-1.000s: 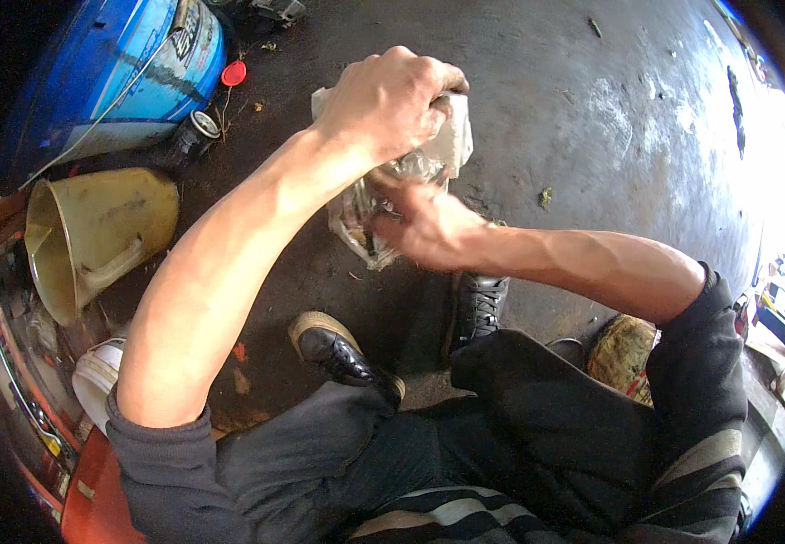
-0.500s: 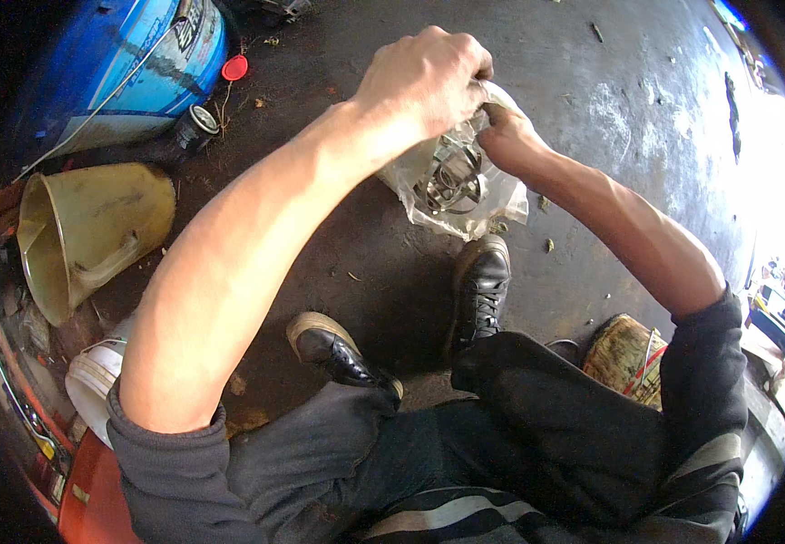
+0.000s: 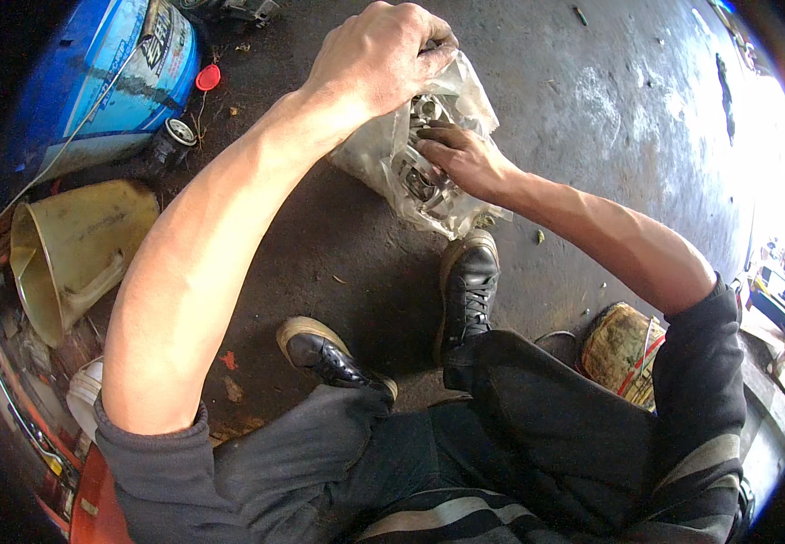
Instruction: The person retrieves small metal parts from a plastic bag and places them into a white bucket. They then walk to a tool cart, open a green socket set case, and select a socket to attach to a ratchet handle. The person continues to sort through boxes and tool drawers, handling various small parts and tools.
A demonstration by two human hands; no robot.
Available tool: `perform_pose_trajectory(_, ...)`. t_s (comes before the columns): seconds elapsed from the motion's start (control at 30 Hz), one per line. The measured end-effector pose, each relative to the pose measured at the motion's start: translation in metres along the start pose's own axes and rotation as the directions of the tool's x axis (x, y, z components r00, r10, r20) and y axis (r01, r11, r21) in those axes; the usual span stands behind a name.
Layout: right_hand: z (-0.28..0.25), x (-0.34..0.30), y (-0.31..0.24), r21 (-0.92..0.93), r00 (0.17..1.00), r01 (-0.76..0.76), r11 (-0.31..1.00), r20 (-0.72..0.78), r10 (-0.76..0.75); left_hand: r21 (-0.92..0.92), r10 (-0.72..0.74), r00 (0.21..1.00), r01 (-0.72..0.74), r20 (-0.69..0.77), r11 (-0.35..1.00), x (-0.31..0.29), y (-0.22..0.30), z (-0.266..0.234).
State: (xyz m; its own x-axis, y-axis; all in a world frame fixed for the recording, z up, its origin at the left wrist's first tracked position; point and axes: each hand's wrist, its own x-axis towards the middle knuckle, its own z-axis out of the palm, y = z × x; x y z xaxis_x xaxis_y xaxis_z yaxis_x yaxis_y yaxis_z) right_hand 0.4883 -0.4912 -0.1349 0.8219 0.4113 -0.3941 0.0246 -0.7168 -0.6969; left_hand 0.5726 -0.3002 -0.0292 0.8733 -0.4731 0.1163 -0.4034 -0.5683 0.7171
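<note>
**Both hands on the plastic bag of metal parts**

From my seat at the feed, I see the left hand (image 3: 376, 56) closed in a fist around the top of a crumpled clear plastic bag (image 3: 383, 159), pinching its gathered mouth and holding it up above the dark concrete floor (image 3: 592, 118). The right hand (image 3: 465, 161) lies against the front of that bag, fingers (image 3: 433, 136) curled and pressing into it, gripping the plastic around a round grey metal part (image 3: 421, 181) that shows through the film. I cannot tell whether the fingers reach inside the bag or only squeeze it from outside.

The bag hangs in front of me, just above the toe of the black laced shoe (image 3: 469, 281) on the right foot; the other black shoe with a pale sole (image 3: 324, 349) sits lower and further left. Both forearms are bare, with grey sleeves pushed up.

Off to the left, well apart from the hands, a large blue drum (image 3: 93, 82) lies on its side, a small red round cap (image 3: 208, 77) and a small dark cylindrical can (image 3: 170, 145) near it. Below those lies a yellowish plastic jug (image 3: 75, 254), open mouth facing left. On the right, beside my knee, stands a stained yellow-green tin (image 3: 619, 349).
</note>
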Motion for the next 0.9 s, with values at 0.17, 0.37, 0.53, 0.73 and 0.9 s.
perform_pose_trajectory(0.17, -0.003, 0.006, -0.016, 0.164, 0.938, -0.301, 0.939, -0.127, 0.323, 0.017, -0.019, 1.000, 0.018, 0.016, 1.000, -0.001, -0.004, 0.001)
perform_pose_trajectory(0.37, -0.002, 0.026, -0.017, -0.089, 0.934, -0.156, 0.984, -0.337, 0.118, 0.057, 0.051, 0.998, -0.053, 0.042, 0.997, -0.008, -0.015, 0.004)
perform_pose_trajectory(0.53, -0.006, 0.054, -0.014, 0.004, 0.967, -0.168, 0.986, -0.192, 0.166, 0.060, 0.121, 0.992, -0.122, 0.027, 0.991, -0.010, -0.019, 0.004)
perform_pose_trajectory(0.73, 0.003, 0.019, -0.029, -0.144, 0.985, -0.034, 0.989, -0.173, 0.008, 0.084, 0.106, 0.993, -0.109, 0.049, 0.990, -0.009, -0.027, -0.004)
perform_pose_trajectory(0.9, 0.016, -0.017, -0.044, -0.126, 0.988, -0.001, 0.992, 0.154, 0.021, 0.094, 0.152, 0.986, -0.157, 0.064, 0.983, -0.022, -0.022, -0.007)
